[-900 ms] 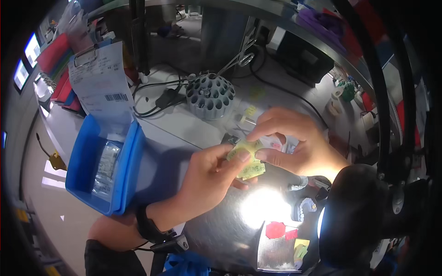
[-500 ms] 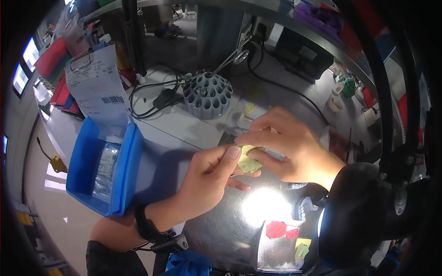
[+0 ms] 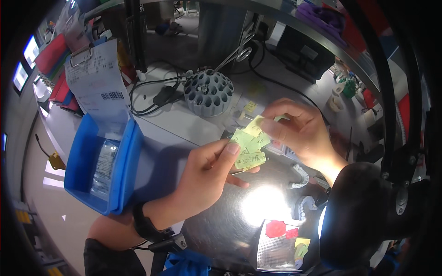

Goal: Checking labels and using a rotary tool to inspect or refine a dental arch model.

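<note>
Several small yellow-green paper notes (image 3: 247,149) with handwriting fan out between my hands. My left hand (image 3: 202,177) pinches them at their left edge, thumb on top and fingers underneath. From the right, my right hand (image 3: 301,135) grips the uppermost note near its corner between thumb and fingers. Below my right wrist, two white dental arch models (image 3: 300,178) lie on the dark work surface, close to a bright patch of lamp light. A silver textured pouch (image 3: 276,253) with red pieces on its upper end lies nearer to me, beside more yellow paper.
At the left stands a blue bin (image 3: 76,168) holding a clear packet (image 3: 106,168), with a clipboard sheet (image 3: 99,83) upright behind it. A grey holder with many holes (image 3: 208,97) stands beyond my hands. A black lamp (image 3: 352,214) crowds the right side; a cable (image 3: 294,87) runs behind.
The notes have spread from a compact stack into a fan. My right hand has moved slightly up and right with one note, uncovering a dental model. My left hand stays nearly still.
</note>
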Available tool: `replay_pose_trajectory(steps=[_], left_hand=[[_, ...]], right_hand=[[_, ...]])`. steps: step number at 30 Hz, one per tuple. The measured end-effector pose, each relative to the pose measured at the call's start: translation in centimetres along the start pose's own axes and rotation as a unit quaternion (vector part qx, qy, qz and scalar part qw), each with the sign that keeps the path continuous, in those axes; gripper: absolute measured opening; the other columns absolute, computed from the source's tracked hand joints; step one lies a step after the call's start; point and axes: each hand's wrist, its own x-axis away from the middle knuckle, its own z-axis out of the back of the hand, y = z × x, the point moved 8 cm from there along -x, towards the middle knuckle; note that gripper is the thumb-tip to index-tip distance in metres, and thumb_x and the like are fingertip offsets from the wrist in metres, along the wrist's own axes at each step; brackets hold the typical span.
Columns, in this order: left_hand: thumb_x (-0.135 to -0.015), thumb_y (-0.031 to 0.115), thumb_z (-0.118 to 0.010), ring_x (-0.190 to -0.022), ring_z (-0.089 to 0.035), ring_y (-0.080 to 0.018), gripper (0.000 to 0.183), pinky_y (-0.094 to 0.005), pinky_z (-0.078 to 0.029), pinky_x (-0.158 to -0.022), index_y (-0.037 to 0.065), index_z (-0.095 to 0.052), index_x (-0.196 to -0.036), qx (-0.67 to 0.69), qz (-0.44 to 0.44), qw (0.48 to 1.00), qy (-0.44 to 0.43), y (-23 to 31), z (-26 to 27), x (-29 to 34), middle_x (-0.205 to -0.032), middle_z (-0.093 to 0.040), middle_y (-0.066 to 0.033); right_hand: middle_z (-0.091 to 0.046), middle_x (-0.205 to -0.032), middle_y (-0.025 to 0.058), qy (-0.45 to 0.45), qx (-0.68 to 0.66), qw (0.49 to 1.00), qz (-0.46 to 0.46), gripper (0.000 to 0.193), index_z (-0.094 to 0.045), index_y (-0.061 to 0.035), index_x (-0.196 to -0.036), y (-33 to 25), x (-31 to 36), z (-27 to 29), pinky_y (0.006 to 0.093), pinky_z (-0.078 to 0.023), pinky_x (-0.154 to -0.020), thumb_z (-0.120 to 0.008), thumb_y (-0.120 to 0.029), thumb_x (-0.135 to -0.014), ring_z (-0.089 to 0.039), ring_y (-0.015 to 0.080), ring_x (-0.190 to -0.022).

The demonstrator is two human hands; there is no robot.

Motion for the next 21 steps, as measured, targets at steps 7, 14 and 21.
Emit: replay_pose_trajectory(steps=[7, 14, 21], left_hand=[[-0.112, 0.035, -0.042, -0.105, -0.073, -0.0205, 0.049, -0.0287, -0.064, -0.074, -0.007, -0.058, -0.131, -0.01, 0.016, 1.0, 0.016, 0.1, 0.3, 0.2, -0.116, -0.071, -0.0147], [-0.112, 0.035, -0.042, -0.104, -0.073, -0.0209, 0.048, -0.028, -0.064, -0.072, -0.006, -0.059, -0.132, -0.004, 0.01, 1.0, 0.019, 0.2, 0.5, 0.4, -0.116, -0.071, -0.014], [-0.112, 0.035, -0.044, -0.104, -0.073, -0.0203, 0.048, -0.0282, -0.063, -0.073, -0.006, -0.059, -0.132, 0.003, 0.011, 1.0, 0.009, -0.1, 0.0, 0.0, -0.117, -0.071, -0.0136]], right_hand=[[-0.073, -0.099, 0.0068, 0.029, -0.038, 0.998, -0.047, 0.019, -0.066, -0.0012, -0.111, 1.2, -0.8, 2.0, 0.0243, -0.047, -0.078, -0.072, -0.012, -0.096, -0.066, 0.0096, -0.09], [-0.073, -0.098, 0.0084, 0.043, -0.042, 0.993, -0.104, 0.016, -0.062, -0.0051, -0.106, 1.5, -1.2, 2.4, 0.0246, -0.045, -0.079, -0.071, -0.012, -0.094, -0.066, 0.0116, -0.09], [-0.073, -0.095, 0.0047, 0.125, 0.014, 0.977, -0.17, 0.021, -0.068, -0.0046, -0.106, 5.2, -5.9, 6.8, 0.0247, -0.046, -0.072, -0.071, -0.019, -0.091, -0.06, 0.0088, -0.082]])
